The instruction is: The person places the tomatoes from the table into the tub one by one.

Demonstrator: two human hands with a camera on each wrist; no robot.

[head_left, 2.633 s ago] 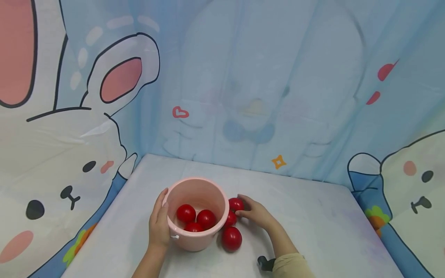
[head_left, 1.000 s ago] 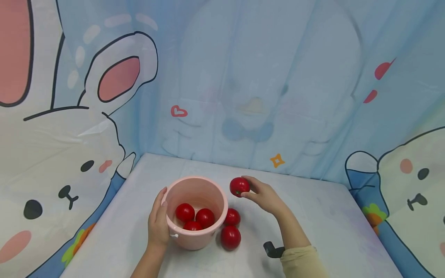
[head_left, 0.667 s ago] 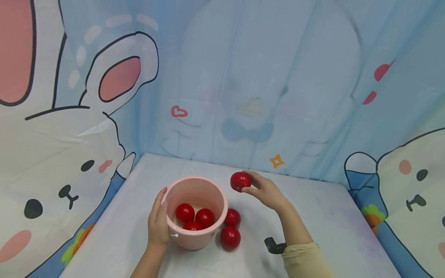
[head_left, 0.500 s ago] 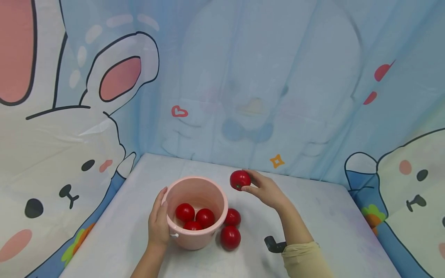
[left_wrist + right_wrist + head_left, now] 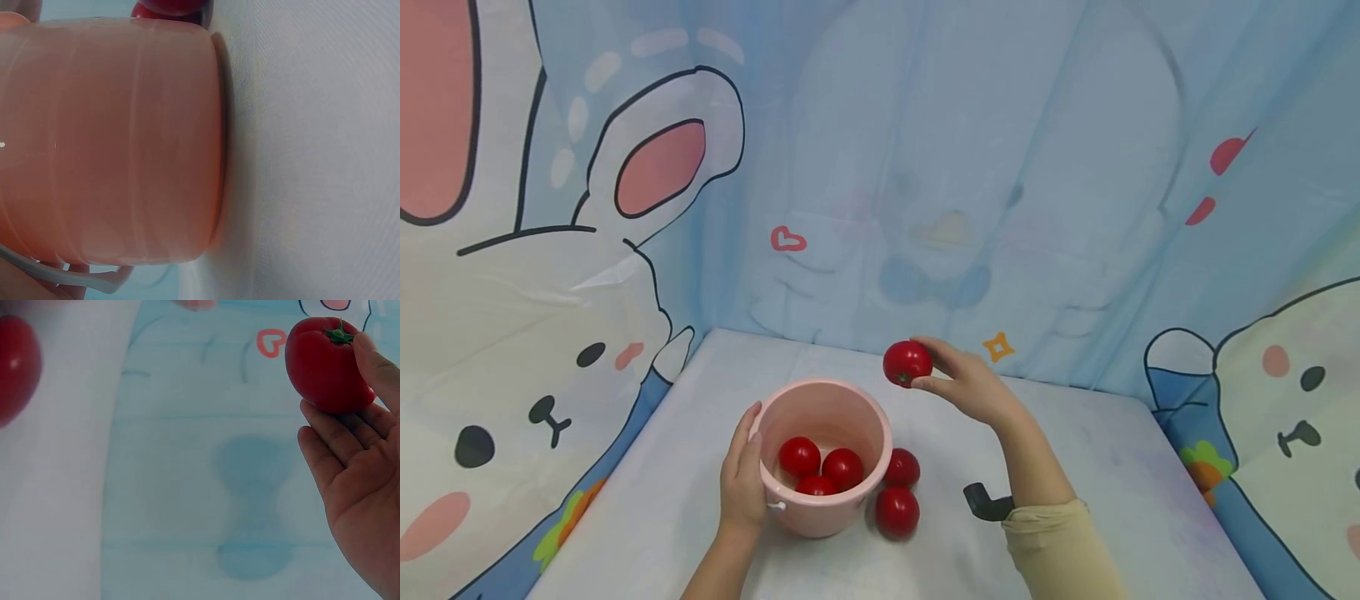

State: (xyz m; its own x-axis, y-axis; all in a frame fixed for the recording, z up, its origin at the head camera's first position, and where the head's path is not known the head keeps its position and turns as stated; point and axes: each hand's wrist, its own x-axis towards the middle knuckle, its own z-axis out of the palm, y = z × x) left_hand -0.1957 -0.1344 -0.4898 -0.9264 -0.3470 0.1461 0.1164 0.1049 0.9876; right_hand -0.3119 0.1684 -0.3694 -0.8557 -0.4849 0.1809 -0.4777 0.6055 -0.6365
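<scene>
My right hand (image 5: 973,387) pinches a red tomato (image 5: 907,363) between thumb and fingers, above the table beyond the bucket's right rim. In the right wrist view, the thumb lies near the green stem of this tomato (image 5: 328,365) and the fingers support it below. My left hand (image 5: 743,487) holds the left side of a pink bucket (image 5: 820,521), which stands on the table. Three tomatoes (image 5: 842,469) lie inside the bucket. Beside its right wall are two more, one tomato (image 5: 897,512) nearer and another (image 5: 902,469) partly behind the rim.
The pale tabletop (image 5: 1060,467) ends at a blue printed curtain (image 5: 850,167) at the back, with rabbit drawings at both sides. A black curved piece (image 5: 987,503) sits at the right wrist beside a beige sleeve (image 5: 1060,542). The bucket's white handle (image 5: 106,281) hangs at its side.
My right hand has picked up a tomato from beside the bucket, raised it, and lately moved it higher and slightly left. The left hand and bucket have stayed in place.
</scene>
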